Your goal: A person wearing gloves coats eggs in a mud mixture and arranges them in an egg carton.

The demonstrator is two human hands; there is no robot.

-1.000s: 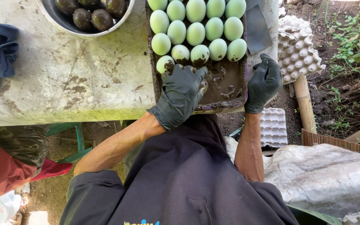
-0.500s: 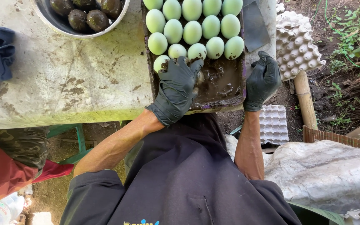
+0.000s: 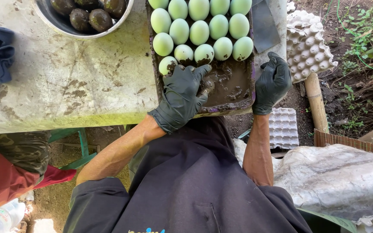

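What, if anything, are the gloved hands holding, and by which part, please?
The right hand grips the muddy tray by its right edge; the left hand rests in its mud, holding nothing visible.

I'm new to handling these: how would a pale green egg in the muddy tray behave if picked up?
Likely slippery: the pale green egg by the left hand is smeared with mud. Probably apt to roll, being rounded. Likely fragile, so a gentle grip suits.

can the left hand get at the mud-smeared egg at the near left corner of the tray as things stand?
Probably yes. The left hand lies on the tray with its fingertips right at that pale green egg, and nothing sits between them. The right hand grips the tray's right edge, clear of the path.
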